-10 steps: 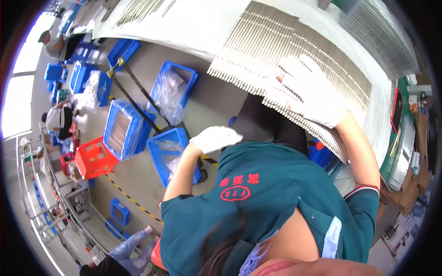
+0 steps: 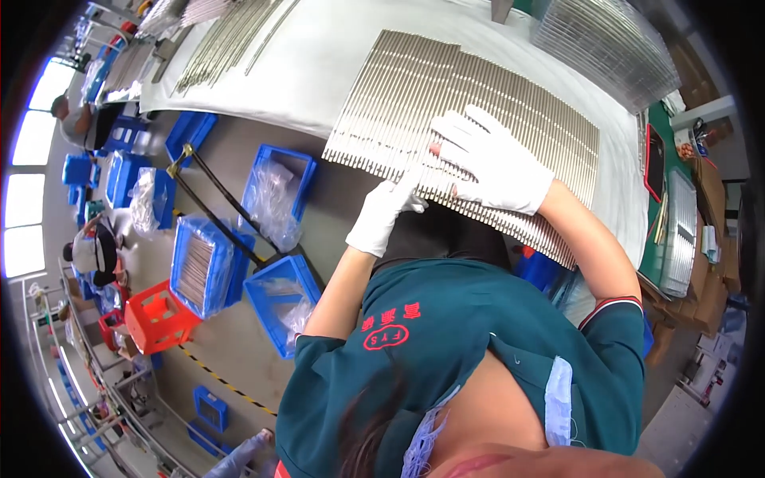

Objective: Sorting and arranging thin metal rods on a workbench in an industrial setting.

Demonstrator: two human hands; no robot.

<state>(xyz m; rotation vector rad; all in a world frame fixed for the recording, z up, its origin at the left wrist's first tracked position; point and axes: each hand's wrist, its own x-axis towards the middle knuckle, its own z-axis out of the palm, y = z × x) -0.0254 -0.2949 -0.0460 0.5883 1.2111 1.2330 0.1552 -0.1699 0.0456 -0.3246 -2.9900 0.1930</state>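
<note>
A broad sheet of thin silvery metal rods (image 2: 398, 84), laid side by side, covers the near part of a white-topped table. My right hand (image 2: 498, 163), in a white glove, rests on these rods with its fingers stretched and apart. A bare fingertip shows through the glove. Just left of it is my left hand (image 2: 381, 215), also white-gloved, at the near ends of the rods. Its forefinger reaches over the rod ends, with the thumb held away from it. No separate rod is visible in either hand.
More loose rods (image 2: 227, 48) lie at the table's far left. A stack of clear ribbed trays (image 2: 610, 48) stands at the back right. Left of me are blue crates (image 2: 279, 299), a black-handled trolley (image 2: 215, 207) and a red stool (image 2: 162, 317). People sit farther left.
My left hand has come up and right from beside my waist to the rods' near edge. My right hand stays spread on the rods. The whole view has shifted slightly.
</note>
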